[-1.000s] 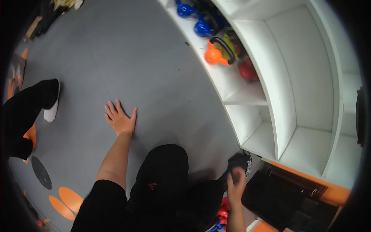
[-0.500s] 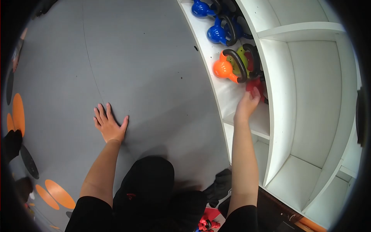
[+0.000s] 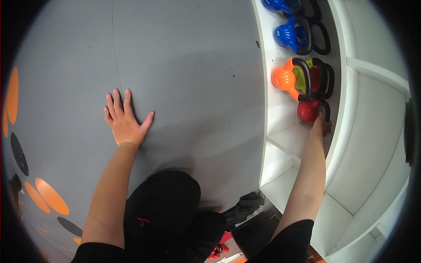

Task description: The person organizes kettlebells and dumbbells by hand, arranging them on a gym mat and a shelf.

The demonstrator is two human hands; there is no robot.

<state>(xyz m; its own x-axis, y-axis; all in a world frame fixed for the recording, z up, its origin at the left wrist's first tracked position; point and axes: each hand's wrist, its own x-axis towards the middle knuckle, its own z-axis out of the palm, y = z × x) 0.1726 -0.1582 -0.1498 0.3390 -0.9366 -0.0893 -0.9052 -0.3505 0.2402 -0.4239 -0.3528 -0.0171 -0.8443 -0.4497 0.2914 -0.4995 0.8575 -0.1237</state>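
Note:
My left hand (image 3: 126,120) lies flat on the grey floor (image 3: 197,96) with its fingers spread. Inside a low white shelf (image 3: 280,125), my right hand (image 3: 322,124) is at the black handle of a red kettlebell (image 3: 308,111); its fingers are partly hidden and seem to curl at that handle. An orange kettlebell (image 3: 284,78) stands just beyond the red one, with a yellow-green kettlebell (image 3: 300,79) behind it. Blue kettlebells (image 3: 287,36) stand farther along the same shelf.
White shelf compartments (image 3: 364,144) curve along the right side. Orange ovals (image 3: 51,196) and dark ovals (image 3: 19,153) mark the floor at the left. My bent knee (image 3: 164,197) is at the bottom centre, near a black cloth item (image 3: 245,208).
The view has shifted, and the shelf now appears farther right. My right hand has reached deeper, to the red kettlebell's handle, and more of that kettlebell shows. My left hand stays on the floor.

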